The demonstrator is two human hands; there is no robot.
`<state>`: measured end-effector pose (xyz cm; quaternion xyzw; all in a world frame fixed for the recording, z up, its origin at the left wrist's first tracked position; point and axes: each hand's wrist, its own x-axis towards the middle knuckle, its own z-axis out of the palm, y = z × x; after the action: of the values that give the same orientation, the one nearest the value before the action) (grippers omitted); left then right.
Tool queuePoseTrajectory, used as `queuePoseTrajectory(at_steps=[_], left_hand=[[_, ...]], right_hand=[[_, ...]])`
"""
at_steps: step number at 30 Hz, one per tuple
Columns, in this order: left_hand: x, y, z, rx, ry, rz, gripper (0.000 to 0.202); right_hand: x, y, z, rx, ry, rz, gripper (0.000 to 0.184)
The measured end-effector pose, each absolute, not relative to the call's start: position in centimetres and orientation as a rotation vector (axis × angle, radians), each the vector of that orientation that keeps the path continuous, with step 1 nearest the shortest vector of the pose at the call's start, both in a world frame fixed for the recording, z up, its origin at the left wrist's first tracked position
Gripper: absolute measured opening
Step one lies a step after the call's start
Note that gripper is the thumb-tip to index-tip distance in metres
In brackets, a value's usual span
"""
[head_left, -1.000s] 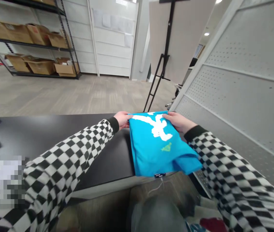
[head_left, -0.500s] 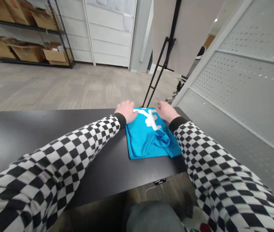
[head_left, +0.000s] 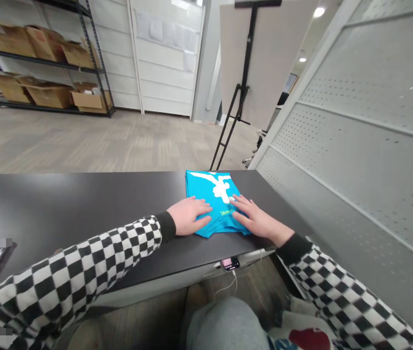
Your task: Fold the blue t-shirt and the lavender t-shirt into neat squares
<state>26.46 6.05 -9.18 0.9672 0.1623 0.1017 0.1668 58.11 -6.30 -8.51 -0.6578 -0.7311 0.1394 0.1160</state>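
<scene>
No legible text is present. The yellow-green print (head_left: pixel 226 213) on the blue T-shirt (head_left: pixel 206 187), just beside the right hand (head_left: pixel 259 219), is too small to read.

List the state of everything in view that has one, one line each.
Left hand: open, flat on the shirt.
Right hand: open, fingers spread on the shirt.
Blue shirt: folded, lying flat on the table.
Small device: at the table's front edge, screen lit, cable hanging down.
Cardboard box: open, on a metal shelf.

On the table (head_left: pixel 82 199), a folded T-shirt (head_left: pixel 208 187) lies under the left hand (head_left: pixel 188 216) and right hand (head_left: pixel 257 221).
</scene>
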Motion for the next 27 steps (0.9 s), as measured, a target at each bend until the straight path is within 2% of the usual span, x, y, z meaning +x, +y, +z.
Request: queuePoseTrajectory(at_steps=[3,6,12,22,27], left_hand=[[27.3,8.2,-9.2,2.756,0.723,0.362,0.074],[28.8,10.5,-9.7,2.697,0.949,0.192,0.096],[30.8,13.3,-10.5,2.651,1.111,0.053,0.110],[36.5,13.0,-11.0,2.582,1.226,0.096,0.113],[34.3,10.2,-10.3,2.592,1.161,0.159,0.102]], right_hand=[[57.4,-2.7,-8.4,-1.993,-1.968,0.314,0.075],[56.6,1.0,-9.0,-2.090,-2.005,0.331,0.083],[57.8,3.2,-10.3,-2.089,-2.237,0.343,0.093],[63.7,5.0,-10.0,-2.076,-2.293,0.363,0.092],[65.2,4.8,-10.4,-1.947,-2.190,0.335,0.086]])
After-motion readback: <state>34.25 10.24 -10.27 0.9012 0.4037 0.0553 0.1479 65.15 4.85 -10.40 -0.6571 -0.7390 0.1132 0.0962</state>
